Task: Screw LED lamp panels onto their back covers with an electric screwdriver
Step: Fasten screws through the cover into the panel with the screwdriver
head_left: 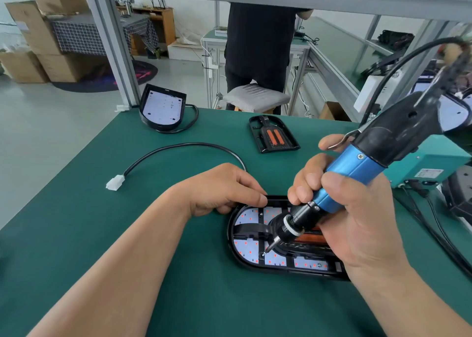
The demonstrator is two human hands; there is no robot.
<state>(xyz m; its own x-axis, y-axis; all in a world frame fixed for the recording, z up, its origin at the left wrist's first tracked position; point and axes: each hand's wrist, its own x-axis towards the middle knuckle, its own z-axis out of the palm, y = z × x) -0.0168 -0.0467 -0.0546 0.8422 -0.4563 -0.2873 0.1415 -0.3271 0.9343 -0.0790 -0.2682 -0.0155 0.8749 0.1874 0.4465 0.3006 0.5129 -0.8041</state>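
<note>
Hold driver (pixel 357 163) clenched in right hand (pixel 362 224), bit square on screw (pixel 263 253), pressing straight down; pin cover (pixel 230 237) with left hand (pixel 219 191), fingers curled on its rim.

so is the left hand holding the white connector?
No, the left hand holds the lamp by its rim, while the connector lies apart on the mat.

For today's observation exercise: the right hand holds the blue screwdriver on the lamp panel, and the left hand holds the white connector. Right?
No. The head view shows the left hand holding the back cover; the white connector lies apart on the table. The right hand does hold the screwdriver.
</note>
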